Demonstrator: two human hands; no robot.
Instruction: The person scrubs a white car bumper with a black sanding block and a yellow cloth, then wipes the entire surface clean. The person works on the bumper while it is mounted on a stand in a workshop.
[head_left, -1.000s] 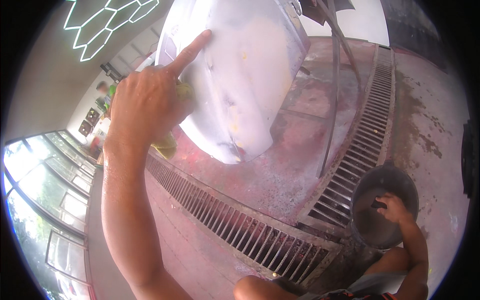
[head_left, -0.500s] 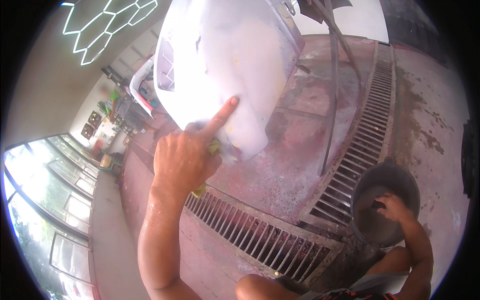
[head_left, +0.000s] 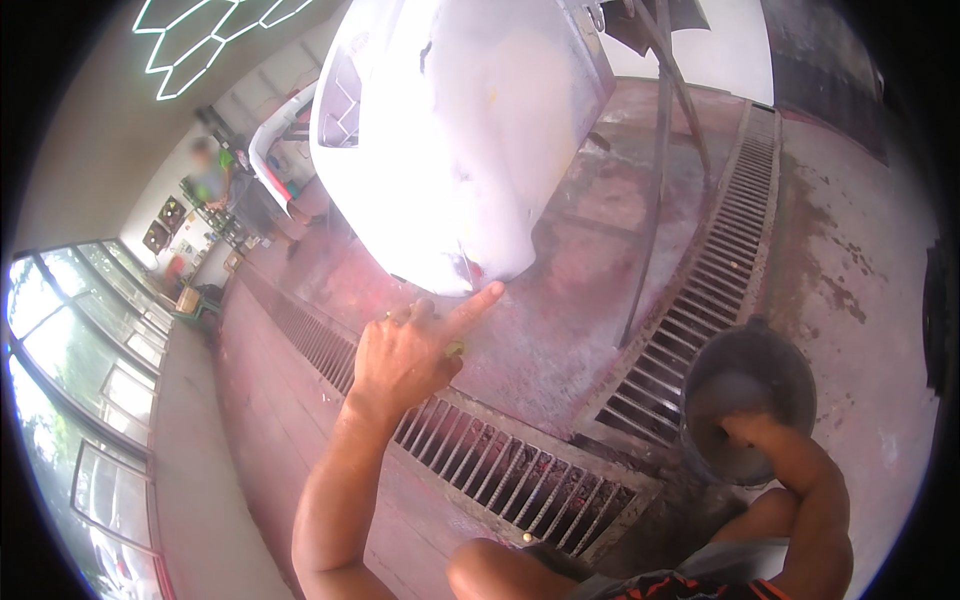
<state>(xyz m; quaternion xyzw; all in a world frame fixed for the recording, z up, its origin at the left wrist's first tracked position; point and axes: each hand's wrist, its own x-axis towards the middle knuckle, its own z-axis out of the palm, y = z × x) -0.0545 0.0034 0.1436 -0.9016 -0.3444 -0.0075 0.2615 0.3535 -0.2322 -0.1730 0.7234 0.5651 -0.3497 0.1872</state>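
My left hand [head_left: 405, 355] is held up with its index finger stretched out. Its other fingers are curled round a crumpled yellow-green cloth [head_left: 455, 349], mostly hidden by the palm. The fingertip lies at, or just in front of, the lower end of a large white car body panel [head_left: 470, 150]; contact is unclear. That panel has cloudy patches and a small dark and red mark at its lower end. My right hand [head_left: 748, 430] reaches into a black bucket [head_left: 690, 390] of murky grey water [head_left: 735, 395]. Its fingers are under the surface, so whatever they hold is hidden.
Metal floor grates [head_left: 520, 490] run along both sides of the wet, reddish floor. A dark metal stand [head_left: 660, 150] rises behind the panel. Further back, a person in green [head_left: 212, 180] stands by a cluttered workbench and another white panel [head_left: 262, 150]. Windows [head_left: 90, 400] line the left.
My left hand has come down from the panel's middle to its lower end. My right hand, which showed a small dark block in its fingers, has dipped deeper into the water. The view has shifted.
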